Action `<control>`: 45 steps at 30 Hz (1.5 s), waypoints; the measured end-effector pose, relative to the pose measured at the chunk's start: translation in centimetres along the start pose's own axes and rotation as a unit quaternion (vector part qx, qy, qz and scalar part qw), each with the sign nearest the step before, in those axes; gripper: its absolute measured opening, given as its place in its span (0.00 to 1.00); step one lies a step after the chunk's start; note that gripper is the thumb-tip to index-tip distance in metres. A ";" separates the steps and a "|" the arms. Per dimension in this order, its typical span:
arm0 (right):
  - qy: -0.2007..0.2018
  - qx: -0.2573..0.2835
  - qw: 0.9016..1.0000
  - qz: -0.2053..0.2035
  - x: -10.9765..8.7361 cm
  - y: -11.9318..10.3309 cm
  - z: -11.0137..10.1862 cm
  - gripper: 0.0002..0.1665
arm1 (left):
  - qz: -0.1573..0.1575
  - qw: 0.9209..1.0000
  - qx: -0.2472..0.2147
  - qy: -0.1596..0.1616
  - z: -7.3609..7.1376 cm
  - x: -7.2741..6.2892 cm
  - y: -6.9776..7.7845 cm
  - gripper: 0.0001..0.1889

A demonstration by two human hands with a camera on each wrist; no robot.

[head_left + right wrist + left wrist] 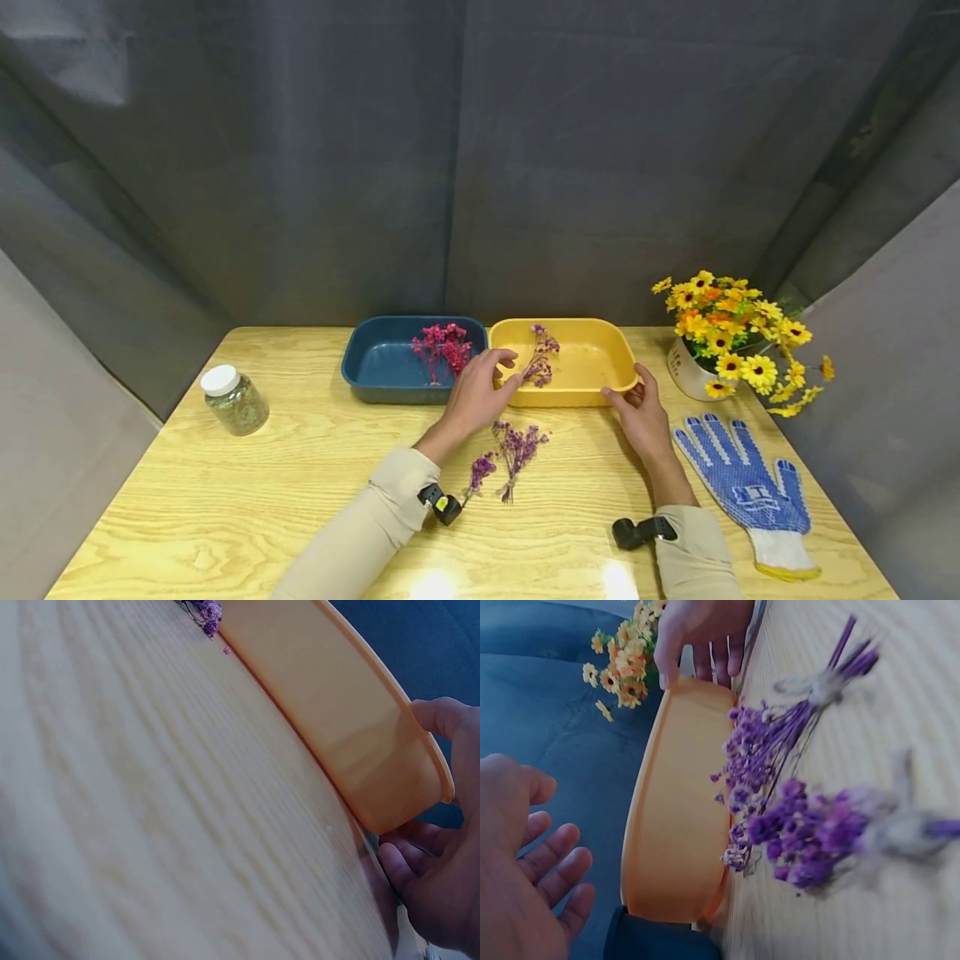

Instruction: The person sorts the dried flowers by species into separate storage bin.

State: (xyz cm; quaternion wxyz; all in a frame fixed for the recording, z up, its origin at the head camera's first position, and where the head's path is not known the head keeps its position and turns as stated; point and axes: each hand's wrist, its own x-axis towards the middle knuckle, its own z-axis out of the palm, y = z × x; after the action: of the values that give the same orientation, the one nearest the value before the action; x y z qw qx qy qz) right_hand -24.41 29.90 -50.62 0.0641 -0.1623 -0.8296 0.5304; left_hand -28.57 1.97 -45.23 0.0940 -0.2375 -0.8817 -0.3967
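Note:
My left hand (478,390) hovers over the left end of a yellow plastic tray (558,398). Its fingers are loosely bent and hold nothing, as the left wrist view shows. Just beside the fingertips, a sprig of purple dried flowers (538,360) lies inside that tray. At the tray's right front corner, my right hand (645,417) grips it, thumb on the rim and fingers against the outer wall. Two small tied bunches of purple flowers, one larger (517,450) and one smaller (481,473), lie on the table near my left wrist.
A dark blue tray (386,362) with pink-red dried flowers (444,348) stands left of the yellow one. A white-lidded jar (238,404) is at the left. On the right are a pot (686,372) of yellow flowers and a blue-and-white work glove (750,487). A dark curtain (450,167) hangs behind.

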 end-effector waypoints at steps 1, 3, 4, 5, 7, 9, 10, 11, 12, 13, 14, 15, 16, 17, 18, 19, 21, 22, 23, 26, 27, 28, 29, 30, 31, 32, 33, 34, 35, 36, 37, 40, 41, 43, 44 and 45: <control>0.000 0.000 1.000 0.000 0.0 0.0 0.0 0.55 | 0.004 1.000 -0.001 0.001 -0.2 -0.4 0.1 0.19; 0.001 0.000 1.000 0.000 0.0 0.0 0.0 0.55 | 0.008 1.000 -0.006 -0.001 -0.3 -1.0 0.3 0.19; 0.001 0.000 1.000 0.000 0.0 0.0 0.0 0.55 | 0.010 1.000 -0.009 -0.003 -0.4 -1.4 0.3 0.18; 0.001 0.001 1.000 -0.001 0.0 0.0 0.0 0.55 | 0.009 1.000 -0.013 -0.007 -0.5 -1.7 0.3 0.18; 0.001 0.004 1.000 -0.002 0.0 0.0 0.0 0.55 | 0.006 1.000 -0.021 -0.015 -0.6 -2.4 0.4 0.19; 0.002 0.006 1.000 -0.003 -0.1 0.0 0.0 0.55 | 0.000 0.999 -0.027 -0.027 -0.6 -3.1 0.3 0.19; 0.002 0.008 1.000 -0.004 -0.1 0.1 0.0 0.55 | -0.003 0.999 -0.031 -0.030 -0.7 -3.4 0.3 0.19; 0.002 0.009 1.000 -0.005 -0.1 0.1 0.0 0.55 | -0.006 0.999 -0.032 -0.033 -0.7 -3.7 0.3 0.19; 0.002 0.009 1.000 -0.006 -0.1 0.1 0.0 0.55 | -0.007 0.999 -0.033 -0.034 -0.8 -4.0 0.2 0.19; 0.003 0.009 1.000 -0.007 -0.1 0.1 0.0 0.55 | -0.008 0.999 -0.034 -0.034 -0.8 -4.2 0.2 0.19; 0.002 0.009 1.000 -0.008 -0.1 0.1 0.0 0.55 | -0.010 0.999 -0.033 -0.034 -0.9 -4.4 0.1 0.19; 0.002 0.008 1.000 -0.008 -0.1 0.1 0.0 0.55 | -0.013 0.999 -0.033 -0.033 -1.0 -4.7 0.0 0.19; 0.002 0.008 1.000 -0.007 -0.1 0.1 0.0 0.55 | -0.017 0.999 -0.033 -0.031 -1.0 -4.9 -0.1 0.19; 0.000 0.008 1.000 -0.006 -0.2 0.1 0.0 0.55 | -0.021 0.999 -0.032 -0.032 -1.1 -5.1 -0.1 0.19; -0.001 0.008 1.000 -0.004 -0.2 0.1 0.0 0.55 | -0.025 0.999 -0.033 -0.034 -1.2 -5.3 -0.2 0.19; -0.002 0.008 1.000 -0.002 -0.2 0.1 0.0 0.55 | -0.030 0.998 -0.033 -0.037 -1.3 -5.5 -0.2 0.19; -0.003 0.009 1.000 -0.002 -0.2 0.1 0.0 0.55 | -0.040 0.998 -0.033 -0.042 -1.4 -5.8 -0.3 0.19; -0.004 0.010 1.000 -0.002 -0.2 0.0 -0.1 0.55 | -0.042 0.998 -0.033 -0.045 -1.5 -5.9 -0.4 0.19; -0.005 0.011 1.000 -0.003 -0.2 0.0 -0.1 0.56 | -0.044 0.997 -0.031 -0.047 -1.5 -6.0 -0.5 0.20; -0.006 0.011 1.000 -0.009 -0.1 0.0 -0.1 0.56 | -0.047 0.997 -0.023 -0.049 -1.6 -6.4 -0.8 0.21; -0.006 0.012 1.000 -0.008 -0.1 0.0 -0.1 0.56 | -0.048 0.997 -0.020 -0.051 -1.6 -6.6 -1.0 0.21; -0.006 0.012 1.000 -0.008 -0.1 0.0 -0.1 0.56 | -0.048 0.997 -0.016 -0.053 -1.6 -6.7 -1.1 0.21; -0.006 0.012 1.000 -0.008 -0.1 0.0 -0.1 0.56 | -0.050 0.997 -0.015 -0.057 -1.6 -6.9 -1.3 0.21; -0.006 0.013 1.000 -0.007 -0.1 0.1 0.0 0.55 | -0.052 0.997 -0.012 -0.063 -1.6 -7.1 -1.4 0.20; -0.005 0.014 1.000 -0.006 -0.1 0.1 0.0 0.55 | -0.053 0.996 -0.007 -0.069 -1.6 -7.3 -1.5 0.20; -0.005 0.016 1.000 -0.005 -0.1 0.1 0.0 0.55 | -0.054 0.996 -0.003 -0.076 -1.7 -7.5 -1.6 0.19; -0.004 0.017 1.000 -0.004 -0.2 0.2 -0.1 0.55 | -0.056 0.995 0.003 -0.083 -1.7 -7.7 -1.7 0.19; -0.004 0.017 1.000 -0.005 -0.2 0.2 -0.1 0.55 | -0.058 0.994 0.009 -0.089 -1.7 -7.9 -1.7 0.18; -0.004 0.017 1.000 -0.005 -0.2 0.2 -0.1 0.55 | -0.061 0.993 0.016 -0.095 -1.8 -8.1 -1.7 0.17; -0.004 0.017 1.000 -0.005 -0.2 0.2 -0.1 0.55 | -0.064 0.993 0.026 -0.100 -1.8 -8.2 -1.7 0.16; -0.004 0.016 1.000 -0.005 -0.2 0.2 -0.1 0.55 | -0.066 0.992 0.034 -0.105 -1.8 -8.3 -1.7 0.16; -0.003 0.015 1.000 -0.006 -0.1 0.2 -0.1 0.55 | -0.072 0.989 0.049 -0.121 -2.0 -8.7 -1.8 0.14; -0.002 0.014 1.000 -0.006 0.0 0.2 0.0 0.55 | -0.073 0.988 0.053 -0.127 -2.0 -8.8 -1.9 0.14; 0.000 0.015 1.000 -0.004 0.0 0.3 0.0 0.55 | -0.073 0.986 0.058 -0.139 -2.1 -9.0 -1.9 0.13; 0.000 0.015 1.000 -0.004 0.1 0.3 0.0 0.55 | -0.073 0.985 0.061 -0.146 -2.1 -9.1 -1.9 0.13; 0.001 0.015 1.000 -0.003 0.1 0.3 0.0 0.55 | -0.074 0.984 0.065 -0.152 -2.2 -9.2 -2.0 0.13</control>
State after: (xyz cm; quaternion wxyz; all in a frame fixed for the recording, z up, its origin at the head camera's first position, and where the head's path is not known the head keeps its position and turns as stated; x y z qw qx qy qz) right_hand -24.43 30.03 -50.92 0.0688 -0.1587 -0.8219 0.5427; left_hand -21.61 -3.93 -48.30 -0.0556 -0.2221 -0.9247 -0.3042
